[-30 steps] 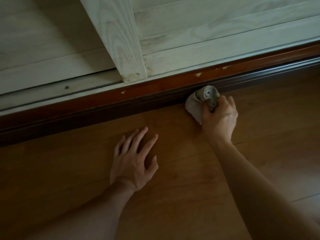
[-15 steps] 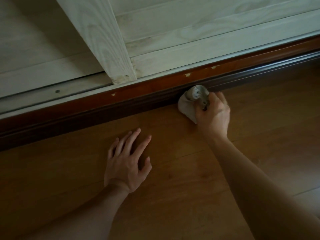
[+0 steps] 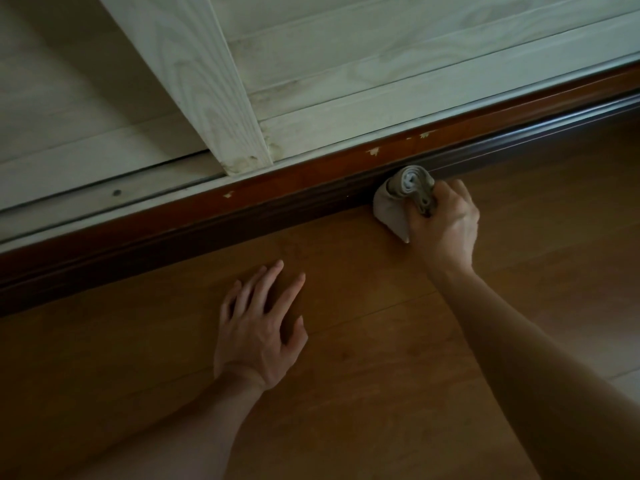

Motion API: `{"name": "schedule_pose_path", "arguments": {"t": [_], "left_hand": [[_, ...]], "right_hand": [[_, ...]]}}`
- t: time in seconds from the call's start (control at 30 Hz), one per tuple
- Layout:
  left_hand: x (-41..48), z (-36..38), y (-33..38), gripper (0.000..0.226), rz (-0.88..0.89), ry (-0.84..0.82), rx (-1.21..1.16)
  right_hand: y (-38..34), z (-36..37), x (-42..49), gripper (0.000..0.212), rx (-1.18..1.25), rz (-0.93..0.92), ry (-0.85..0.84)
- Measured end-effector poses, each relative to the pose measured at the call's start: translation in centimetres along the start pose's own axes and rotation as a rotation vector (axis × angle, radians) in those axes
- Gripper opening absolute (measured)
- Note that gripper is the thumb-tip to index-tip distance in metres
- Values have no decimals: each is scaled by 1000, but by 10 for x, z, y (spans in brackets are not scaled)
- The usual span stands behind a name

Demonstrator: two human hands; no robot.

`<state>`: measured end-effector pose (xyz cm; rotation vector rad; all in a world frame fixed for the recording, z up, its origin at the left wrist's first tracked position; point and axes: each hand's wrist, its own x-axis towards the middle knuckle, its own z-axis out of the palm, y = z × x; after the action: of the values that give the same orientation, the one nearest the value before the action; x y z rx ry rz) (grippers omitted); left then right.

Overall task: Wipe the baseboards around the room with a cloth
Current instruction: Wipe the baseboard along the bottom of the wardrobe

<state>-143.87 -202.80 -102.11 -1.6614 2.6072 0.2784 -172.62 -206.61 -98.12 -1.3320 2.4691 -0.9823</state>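
Brown wooden plank flooring [image 3: 381,358] fills the lower part of the view, dim and evenly lit. The left hand [image 3: 259,327] lies palm down on the boards with its fingers spread and straight, holding nothing, in much the same spot as half a second ago. The right hand [image 3: 446,223] is curled tight round a bunched grey-beige cloth [image 3: 394,206], whose rolled end sticks out above the knuckles. Compared with the earlier frame, hand and cloth have slid a little to the right along the wall, so the cloth now sits further from the pale chip [image 3: 373,152] in the varnish above it. The cloth presses against the lower, darker moulding of the reddish-brown wooden baseboard [image 3: 242,216], right where the baseboard meets the floor edge, with its loose corner trailing on the planks just beside the right wrist. The left hand is well apart from the cloth, nearer the person and to its left, and clear of the baseboard. Two more small pale chips mark the top band of the baseboard, one [image 3: 228,194] to the left and one [image 3: 424,135] to the right. Above the baseboard runs a whitewashed wood-grain panel wall [image 3: 415,64] with a slanting upright post [image 3: 207,81] of the same finish, and a pale track [image 3: 104,199] along its foot. Nothing lies between the cloth and the stretch of baseboard on either side.
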Motion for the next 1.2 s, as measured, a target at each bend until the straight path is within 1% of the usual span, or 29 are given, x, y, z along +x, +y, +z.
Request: {"name": "schedule_pose_path", "arguments": {"t": [0.07, 0.17, 0.2, 0.37, 0.4, 0.53, 0.57, 0.7, 0.87, 1.03, 1.2], "left_hand": [[0, 1, -1, 62, 2, 6, -7], [0, 2, -1, 62, -1, 8, -7], [0, 2, -1, 62, 0, 7, -5], [-1, 2, -1, 62, 9, 22, -12], [-1, 2, -2, 62, 11, 26, -13], [1, 2, -2, 62, 10, 24, -23], [1, 2, -2, 62, 7, 15, -24], [-1, 2, -2, 61, 11, 22, -24], [0, 0, -2, 61, 10, 28, -23], [-1, -2, -1, 59, 1, 7, -40], [0, -7, 0, 58, -9, -14, -44]], "right_hand": [[1, -1, 0, 19, -3, -4, -8], [3, -3, 2, 19, 1, 90, 54], [0, 0, 0, 18, 5, 92, 62], [-27, 18, -22, 18, 59, -105, -54], [-27, 19, -22, 18, 60, -106, -53], [-21, 19, -20, 18, 55, -4, 29], [-23, 21, -22, 18, 61, -13, 29], [-40, 31, -35, 19, 79, -157, -53], [-50, 42, -42, 20, 75, -234, -86], [-30, 29, -26, 21, 61, -222, -87], [5, 0, 2, 21, 44, -192, -37]]}}
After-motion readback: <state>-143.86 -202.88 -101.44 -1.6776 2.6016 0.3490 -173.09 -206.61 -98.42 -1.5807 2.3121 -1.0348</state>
